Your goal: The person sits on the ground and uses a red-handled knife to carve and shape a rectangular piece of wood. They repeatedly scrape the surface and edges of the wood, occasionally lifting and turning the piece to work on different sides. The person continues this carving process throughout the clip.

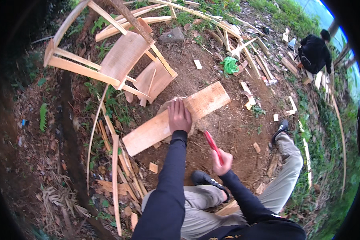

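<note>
A wide sawn board (209, 100) was set aslant above the bare soil (236, 140), pressed near its middle by the left hand (180, 116), which was laid flat with its fingers extended toward the far edge. A red-handled saw (212, 145) was gripped by the right hand (224, 163) just off the near edge, its thin blade barely to be made out. Open room was left between the board's right end and the right shoe (282, 127). Beyond the far edge, space was narrowed by a wooden frame (126, 54).
</note>
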The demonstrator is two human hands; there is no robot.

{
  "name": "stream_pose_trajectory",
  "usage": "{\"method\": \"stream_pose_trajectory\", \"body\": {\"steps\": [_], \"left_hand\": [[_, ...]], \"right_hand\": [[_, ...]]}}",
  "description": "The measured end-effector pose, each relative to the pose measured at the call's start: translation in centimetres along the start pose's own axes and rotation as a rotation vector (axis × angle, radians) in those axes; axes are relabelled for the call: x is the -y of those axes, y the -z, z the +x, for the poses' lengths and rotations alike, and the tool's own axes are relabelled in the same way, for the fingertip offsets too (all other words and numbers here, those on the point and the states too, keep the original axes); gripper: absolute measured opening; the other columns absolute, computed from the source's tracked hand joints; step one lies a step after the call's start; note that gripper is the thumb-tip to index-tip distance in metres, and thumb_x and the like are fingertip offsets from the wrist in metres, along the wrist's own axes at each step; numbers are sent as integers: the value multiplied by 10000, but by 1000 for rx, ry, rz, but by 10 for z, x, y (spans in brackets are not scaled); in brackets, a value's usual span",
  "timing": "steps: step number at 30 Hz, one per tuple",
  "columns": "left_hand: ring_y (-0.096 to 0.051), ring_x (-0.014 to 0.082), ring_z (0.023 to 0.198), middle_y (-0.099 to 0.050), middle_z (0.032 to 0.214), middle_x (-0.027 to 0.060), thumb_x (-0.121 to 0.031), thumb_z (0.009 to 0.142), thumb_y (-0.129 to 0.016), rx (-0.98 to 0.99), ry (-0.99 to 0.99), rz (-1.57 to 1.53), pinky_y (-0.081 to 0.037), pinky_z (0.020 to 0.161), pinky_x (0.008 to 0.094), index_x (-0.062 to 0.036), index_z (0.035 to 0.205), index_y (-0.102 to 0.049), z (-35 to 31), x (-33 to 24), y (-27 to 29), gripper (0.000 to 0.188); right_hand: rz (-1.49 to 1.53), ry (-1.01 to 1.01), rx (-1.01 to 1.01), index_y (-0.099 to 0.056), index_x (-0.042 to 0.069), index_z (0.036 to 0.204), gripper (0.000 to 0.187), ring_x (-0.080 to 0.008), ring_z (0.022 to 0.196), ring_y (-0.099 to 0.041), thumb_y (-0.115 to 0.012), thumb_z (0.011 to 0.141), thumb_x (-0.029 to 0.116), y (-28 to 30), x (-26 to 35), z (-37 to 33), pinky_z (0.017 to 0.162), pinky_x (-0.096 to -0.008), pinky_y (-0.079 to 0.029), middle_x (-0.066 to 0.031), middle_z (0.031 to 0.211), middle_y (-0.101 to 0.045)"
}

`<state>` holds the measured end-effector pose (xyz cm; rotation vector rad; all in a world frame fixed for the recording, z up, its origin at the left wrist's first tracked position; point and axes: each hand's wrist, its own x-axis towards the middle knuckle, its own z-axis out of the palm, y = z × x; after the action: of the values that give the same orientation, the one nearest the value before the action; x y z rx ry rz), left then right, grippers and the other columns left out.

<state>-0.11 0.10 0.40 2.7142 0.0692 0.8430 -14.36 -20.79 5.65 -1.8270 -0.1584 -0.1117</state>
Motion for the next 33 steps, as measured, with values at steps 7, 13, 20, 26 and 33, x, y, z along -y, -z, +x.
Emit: {"method": "stream_pose_trajectory", "body": {"steps": [7,13,20,26,33], "left_hand": [[-481,382,1341,-596,1341,216,-170,935,-537,-3,-15,-14,-338,1140,532,48,1272,-618,0,-3,-5,409],[-485,366,1347,-600,1346,205,-184,942,-547,-4,-1,-2,-346,1136,527,42,1283,-618,3,1,0,415],[-483,379,1342,-586,1356,222,-167,942,-532,-6,-1,-20,-333,1143,534,55,1287,-605,0,-5,-2,416],[-501,376,1325,-598,1339,220,-160,931,-547,-21,1,-21,-343,1136,534,56,1271,-616,-2,0,-2,409],[-499,372,1329,-595,1342,222,-151,927,-558,-18,17,-37,-339,1144,526,48,1278,-615,3,-6,1,408]], "right_hand": [[-22,20,-34,-664,11,844,190,-248,403,-513,-631,953,163,-4,0,13,453,-363,-388,-123,515,-453],[7,21,-38,-656,8,822,200,-153,425,-527,-629,959,152,-6,-14,2,450,-329,-383,-103,526,-490],[0,-15,-34,-681,1,852,189,-114,427,-486,-629,961,147,5,-4,1,449,-311,-377,-65,514,-472],[26,31,2,-646,0,820,191,-125,437,-479,-618,969,116,-6,-2,30,455,-301,-370,-74,535,-474],[-17,-18,-10,-656,9,820,198,-153,407,-490,-628,954,151,10,-5,-4,447,-326,-376,-68,509,-462]]}}
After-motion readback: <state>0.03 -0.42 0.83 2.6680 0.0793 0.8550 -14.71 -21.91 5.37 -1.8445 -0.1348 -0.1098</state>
